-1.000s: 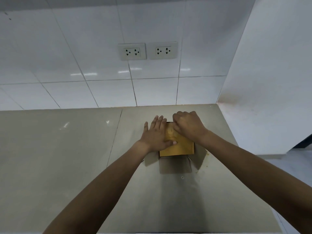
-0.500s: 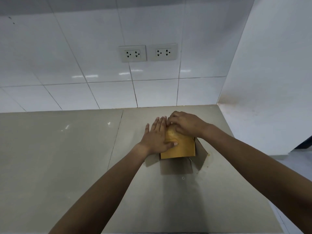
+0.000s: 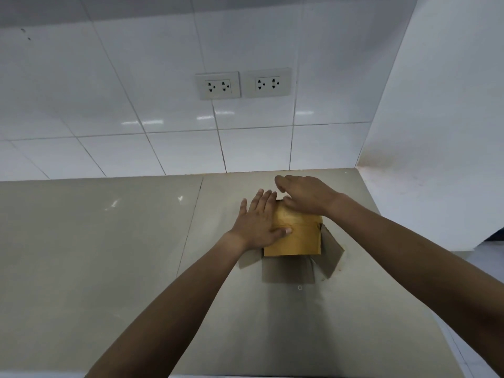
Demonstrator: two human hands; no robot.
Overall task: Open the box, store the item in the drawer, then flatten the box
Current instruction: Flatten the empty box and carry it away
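A small brown cardboard box [image 3: 298, 238] lies flat on the grey countertop [image 3: 109, 255], its grey flaps spread toward me and to the right. My left hand [image 3: 259, 222] presses flat on the box's left part, fingers apart, thumb on the cardboard. My right hand [image 3: 305, 195] hovers over the box's far edge, fingers loosely curved and pointing left, its thumb touching the cardboard. The far part of the box is hidden under both hands. No drawer or item is in view.
A white tiled wall [image 3: 163, 118] with two double sockets [image 3: 218, 85] rises behind the counter. A white side wall [image 3: 436, 132] closes off the right. The counter's right edge [image 3: 447, 336] drops to the floor.
My right hand has lifted and opened from a fist pressing the box's far right, sliding back and left. The left hand stays pressed on the box. The right flap has sprung outward.
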